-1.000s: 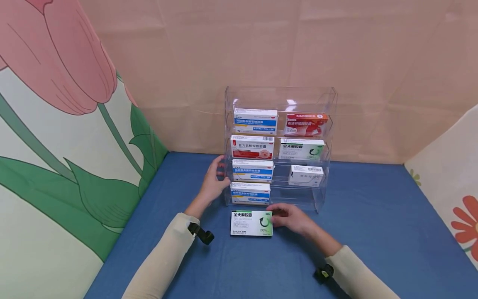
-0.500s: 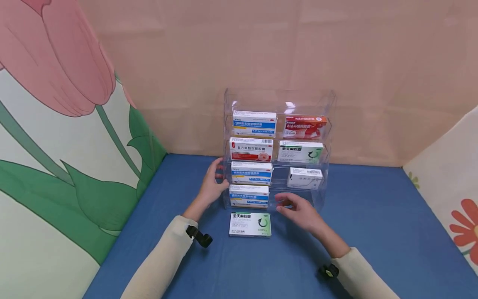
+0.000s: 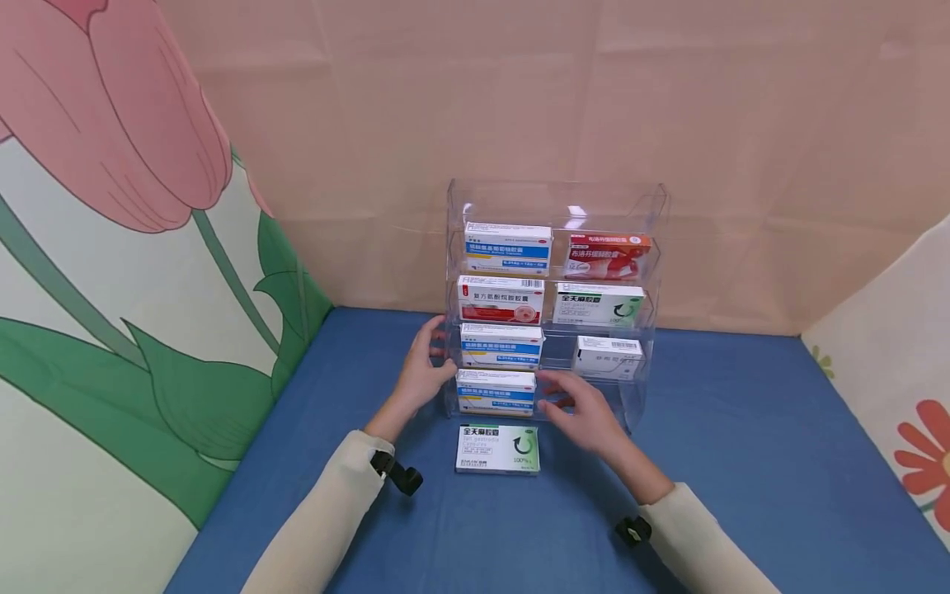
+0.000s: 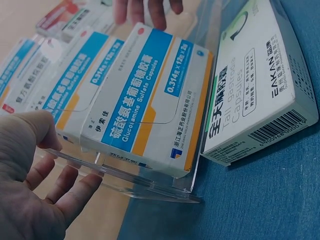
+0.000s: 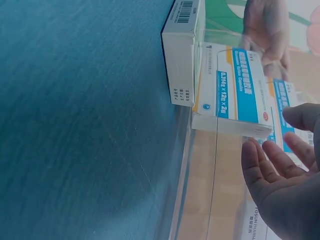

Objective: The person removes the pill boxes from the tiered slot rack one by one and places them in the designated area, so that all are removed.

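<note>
A clear plastic tiered display rack [image 3: 594,394] stands on the blue cloth, holding several medicine boxes. My left hand [image 3: 425,369] grips its left side; in the left wrist view, the thumb lies in front of the side wall and the fingers behind it. My right hand [image 3: 586,412] is beside the right end of the bottom-tier blue-and-white glucosamine capsule box [image 3: 495,392]. Its fingers are loosely bent, holding nothing; whether they touch that box I cannot tell. A green-and-white capsule box [image 4: 262,82] lies on the cloth before the rack.
Higher tiers carry a red box [image 3: 607,256], a white-and-red box [image 3: 500,299], another green-and-white box [image 3: 597,305] and a small white box [image 3: 609,357]. Blue cloth [image 3: 757,445] covers the table. A pink backdrop [image 3: 356,132] hangs close behind the rack.
My right hand has left the front green-and-white box, moved up and right, then come back left towards the bottom-tier box. The left hand has stayed on the rack.
</note>
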